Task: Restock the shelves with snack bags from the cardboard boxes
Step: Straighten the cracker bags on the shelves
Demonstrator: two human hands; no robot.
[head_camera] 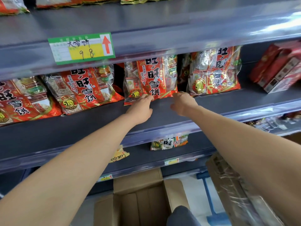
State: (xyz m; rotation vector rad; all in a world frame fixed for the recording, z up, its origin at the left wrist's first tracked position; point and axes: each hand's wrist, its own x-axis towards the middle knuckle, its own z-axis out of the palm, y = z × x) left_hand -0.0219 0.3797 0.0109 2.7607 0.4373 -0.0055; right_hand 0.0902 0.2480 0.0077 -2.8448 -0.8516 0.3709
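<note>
Here, both bare arms stretched into a dark grey metal shelf (211, 101), matt and flat, fronted by a clear, shiny plastic strip. On the left hand (140, 110), fingers (147, 98) nearly straight, tips resting against the bottom seam of the middle snack bag (151, 79), not wrapped round it. On the right hand (183, 103), knuckles at the same bag's lower right corner, thumb loose underneath. Fingertips hidden behind the back of that hand, so cannot tell whether gripping or merely touching. The bag itself is glossy crinkled film, pillow-shaped, red with clear windows and a round gold seal, standing upright at the back of the shelf, directly ahead of the fingertips.

Four such bags in a row on this level:
- Left of the fingers, a second bag (81, 88) and a cut-off bag (16, 98).
- Right of the fingers, a right-hand bag (213, 70).

Further right, blurred red cartons (276, 69), number unclear. Above the fingers, one green paper price label (81, 48) with a yellow patch and a red arrow.

Below the fingers, on the next level down, one small bag (169, 141) of similar print and one yellow bag (119, 154). Lower still, on a pale floor, two boxes: an open cardboard box (138, 193), dull brown, and, to its right, a taped cardboard box (228, 185) under shiny tape.
</note>
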